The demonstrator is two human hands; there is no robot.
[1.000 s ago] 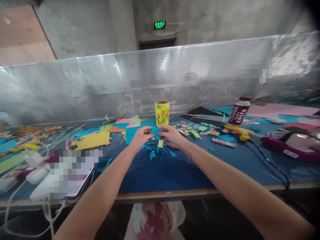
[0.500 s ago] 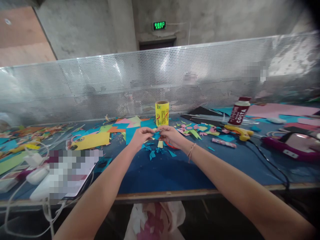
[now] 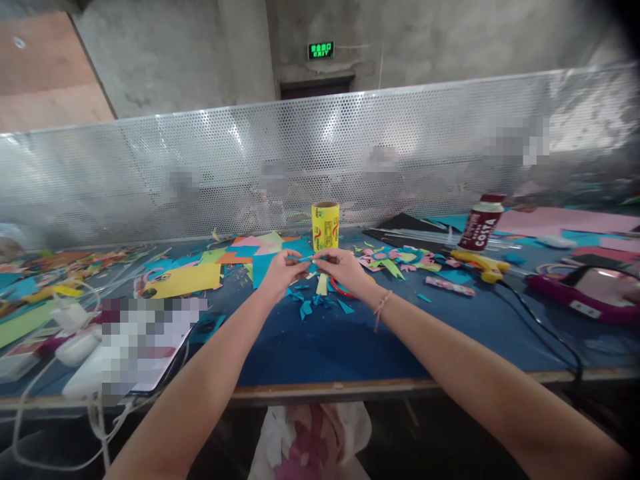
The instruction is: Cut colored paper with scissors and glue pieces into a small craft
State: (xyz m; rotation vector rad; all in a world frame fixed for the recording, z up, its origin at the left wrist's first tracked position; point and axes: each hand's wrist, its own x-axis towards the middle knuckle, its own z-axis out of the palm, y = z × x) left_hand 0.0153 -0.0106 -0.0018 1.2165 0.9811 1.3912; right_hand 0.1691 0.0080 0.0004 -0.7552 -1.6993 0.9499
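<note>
My left hand (image 3: 289,270) and my right hand (image 3: 340,268) meet above the middle of the blue table. Between their fingertips is a small piece of blue paper (image 3: 311,259), pinched from both sides; its exact shape is too small to make out. Below the hands lie blue paper scraps (image 3: 306,308) and a pale yellow strip (image 3: 323,285). Part of a red ring-shaped thing (image 3: 345,288) shows beside my right hand, which hides the rest. Just behind the hands a yellow printed roll (image 3: 325,227) stands upright.
On the right are a yellow glue gun (image 3: 483,265) with a black cord, a dark red bottle (image 3: 483,223) and a purple-framed object (image 3: 580,297). Paper flowers and leaves (image 3: 395,259) lie right of the roll. Left are a yellow sheet (image 3: 183,281), a tablet-like device (image 3: 170,347) and white cables (image 3: 100,427).
The fingertips have shifted slightly on the blue paper, and both hands have drawn a little closer around it. The view has moved very slightly; the other things lie as before.
</note>
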